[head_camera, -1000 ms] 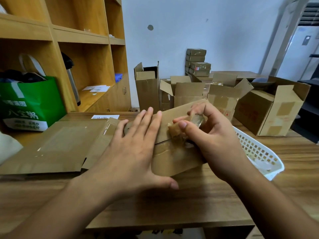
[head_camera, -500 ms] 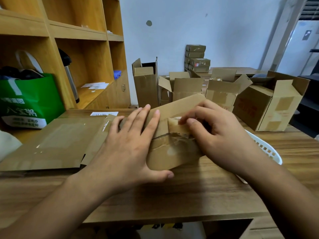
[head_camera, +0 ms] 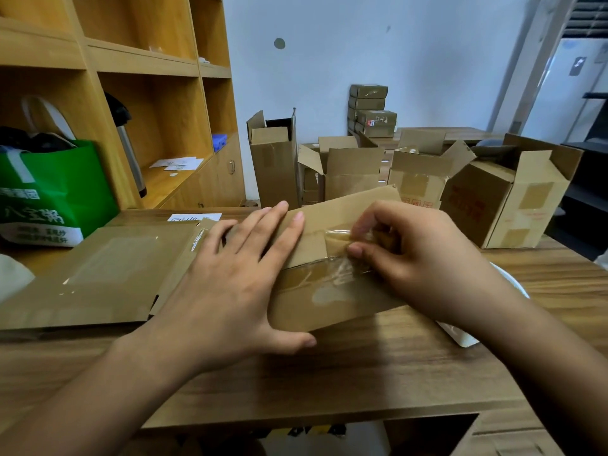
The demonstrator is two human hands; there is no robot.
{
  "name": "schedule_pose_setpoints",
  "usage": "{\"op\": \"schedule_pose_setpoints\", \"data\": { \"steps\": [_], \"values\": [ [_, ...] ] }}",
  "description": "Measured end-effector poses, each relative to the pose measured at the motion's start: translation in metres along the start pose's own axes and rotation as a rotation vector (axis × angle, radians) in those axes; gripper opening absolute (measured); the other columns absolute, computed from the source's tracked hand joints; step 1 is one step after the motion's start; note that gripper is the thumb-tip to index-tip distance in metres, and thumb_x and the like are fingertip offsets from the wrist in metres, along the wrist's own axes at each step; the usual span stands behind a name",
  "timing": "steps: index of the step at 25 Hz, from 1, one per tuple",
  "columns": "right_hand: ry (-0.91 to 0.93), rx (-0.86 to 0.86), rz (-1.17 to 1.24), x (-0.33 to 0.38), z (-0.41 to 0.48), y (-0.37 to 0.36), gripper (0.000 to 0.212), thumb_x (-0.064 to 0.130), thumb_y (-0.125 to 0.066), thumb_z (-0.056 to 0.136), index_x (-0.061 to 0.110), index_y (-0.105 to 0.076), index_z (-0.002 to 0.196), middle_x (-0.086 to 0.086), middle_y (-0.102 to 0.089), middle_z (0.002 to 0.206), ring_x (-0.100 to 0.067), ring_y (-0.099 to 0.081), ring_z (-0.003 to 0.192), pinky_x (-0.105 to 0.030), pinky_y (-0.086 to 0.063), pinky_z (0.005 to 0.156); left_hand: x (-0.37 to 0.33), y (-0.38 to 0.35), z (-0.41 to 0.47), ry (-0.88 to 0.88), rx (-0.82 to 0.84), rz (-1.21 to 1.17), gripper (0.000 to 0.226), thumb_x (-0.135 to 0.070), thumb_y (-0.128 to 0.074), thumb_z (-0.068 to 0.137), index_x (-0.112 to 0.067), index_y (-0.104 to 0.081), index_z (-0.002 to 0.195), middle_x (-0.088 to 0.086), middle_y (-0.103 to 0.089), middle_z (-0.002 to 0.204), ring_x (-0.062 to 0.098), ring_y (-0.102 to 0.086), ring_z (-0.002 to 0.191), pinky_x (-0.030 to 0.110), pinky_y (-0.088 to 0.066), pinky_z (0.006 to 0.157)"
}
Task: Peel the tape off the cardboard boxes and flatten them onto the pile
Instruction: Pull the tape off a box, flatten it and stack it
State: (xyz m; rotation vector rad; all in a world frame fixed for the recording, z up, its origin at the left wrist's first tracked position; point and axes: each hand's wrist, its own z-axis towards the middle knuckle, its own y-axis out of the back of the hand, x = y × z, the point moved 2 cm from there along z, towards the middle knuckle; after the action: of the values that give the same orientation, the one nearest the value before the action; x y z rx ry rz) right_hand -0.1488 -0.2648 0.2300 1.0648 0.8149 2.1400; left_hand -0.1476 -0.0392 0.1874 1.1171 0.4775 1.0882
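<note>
left hand [head_camera: 230, 284] flat, fingers straight, pressing box [head_camera: 329, 291] on table [head_camera: 329, 373] | right hand [head_camera: 418, 261] pinching tape [head_camera: 339, 240] end on box top | strip runs toward the near face, right hand nearer | flattened pile [head_camera: 98, 274] left of box

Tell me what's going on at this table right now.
A person is working on a cardboard box lying on the wooden table. The left hand presses flat on the box with straight fingers to steady it, while the right hand pinches a partly lifted strip of clear tape at the seam. A pile of flattened cardboard lies to the left, and several opened boxes stand at the back.
</note>
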Motion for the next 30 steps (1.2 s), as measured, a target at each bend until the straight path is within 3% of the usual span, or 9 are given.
{"op": "schedule_pose_setpoints", "data": {
  "steps": [4, 8, 12, 17, 20, 24, 27, 30],
  "values": [
    [-0.038, -0.028, 0.162, -0.016, -0.001, 0.005, 0.016, 0.024, -0.074, 0.090, 0.033, -0.064, 0.080, 0.007, -0.067, 0.081, -0.012, -0.064, 0.076, -0.031, -0.052, 0.064, 0.002, 0.000, -0.001, -0.016, -0.008, 0.008, 0.132, -0.098, -0.044, 0.062, -0.022, -0.004, 0.163, 0.002, -0.009, 0.170, 0.020, -0.013, 0.155, 0.043, -0.011, 0.121],
    [-0.071, -0.026, 0.320, -0.022, -0.005, 0.016, 0.011, 0.017, -0.072, 0.090, 0.023, -0.067, 0.082, -0.004, -0.068, 0.073, -0.021, -0.068, 0.059, -0.041, -0.057, 0.052, 0.007, -0.002, -0.005, -0.019, -0.003, -0.004, 0.132, -0.100, -0.043, 0.062, -0.025, -0.002, 0.163, -0.001, -0.009, 0.170, 0.018, -0.013, 0.154, 0.040, -0.008, 0.122],
    [-0.043, -0.053, 0.304, -0.030, -0.009, 0.021, 0.011, 0.019, -0.073, 0.090, 0.026, -0.068, 0.084, 0.000, -0.068, 0.074, -0.021, -0.066, 0.064, -0.053, -0.058, 0.064, 0.014, -0.003, -0.007, -0.037, 0.020, -0.010, 0.132, -0.101, -0.043, 0.061, -0.027, -0.002, 0.162, -0.002, -0.010, 0.170, 0.016, -0.012, 0.153, 0.037, -0.005, 0.121],
    [-0.051, -0.022, 0.214, -0.032, -0.010, 0.016, 0.006, 0.031, -0.066, 0.093, 0.033, -0.063, 0.089, 0.013, -0.066, 0.089, -0.009, -0.063, 0.083, -0.042, -0.056, 0.074, 0.005, -0.002, -0.001, -0.041, 0.027, 0.003, 0.145, -0.110, -0.028, 0.052, -0.023, 0.010, 0.161, 0.002, 0.005, 0.170, 0.017, 0.009, 0.155, 0.043, 0.007, 0.122],
    [-0.038, 0.032, 0.253, -0.026, -0.014, 0.011, 0.002, 0.035, -0.063, 0.093, 0.033, -0.062, 0.094, 0.010, -0.067, 0.092, -0.013, -0.066, 0.084, -0.047, -0.058, 0.075, -0.015, 0.001, 0.011, -0.065, -0.003, 0.040, 0.152, -0.111, -0.026, 0.047, -0.017, 0.015, 0.160, 0.008, -0.001, 0.170, 0.026, 0.002, 0.156, 0.059, -0.006, 0.123],
    [-0.010, 0.026, 0.268, -0.016, -0.021, 0.003, 0.011, 0.025, -0.062, 0.097, 0.035, -0.059, 0.092, 0.013, -0.068, 0.087, -0.007, -0.067, 0.080, -0.041, -0.058, 0.074, -0.030, -0.001, 0.028, -0.067, -0.021, 0.017, 0.150, -0.108, -0.031, 0.049, -0.020, 0.028, 0.155, 0.008, 0.009, 0.169, 0.024, 0.012, 0.155, 0.057, -0.003, 0.124],
    [-0.004, -0.021, 0.265, -0.015, -0.026, 0.000, 0.017, 0.021, -0.063, 0.096, 0.037, -0.058, 0.098, 0.016, -0.067, 0.093, -0.007, -0.067, 0.083, -0.039, -0.059, 0.074, -0.030, -0.004, 0.027, -0.080, -0.001, 0.082, 0.151, -0.108, -0.029, 0.049, -0.014, 0.008, 0.161, 0.011, -0.004, 0.170, 0.025, -0.001, 0.156, 0.061, -0.017, 0.121],
    [0.002, -0.077, 0.262, -0.015, -0.032, -0.009, 0.022, 0.018, -0.063, 0.096, 0.039, -0.059, 0.100, 0.020, -0.065, 0.095, -0.005, -0.068, 0.083, -0.035, -0.059, 0.072, -0.034, -0.010, 0.024, -0.072, 0.022, 0.161, 0.158, -0.109, -0.033, 0.042, -0.005, -0.014, 0.160, 0.017, -0.015, 0.167, 0.031, -0.012, 0.155, 0.071, -0.022, 0.114]
  ]
}}
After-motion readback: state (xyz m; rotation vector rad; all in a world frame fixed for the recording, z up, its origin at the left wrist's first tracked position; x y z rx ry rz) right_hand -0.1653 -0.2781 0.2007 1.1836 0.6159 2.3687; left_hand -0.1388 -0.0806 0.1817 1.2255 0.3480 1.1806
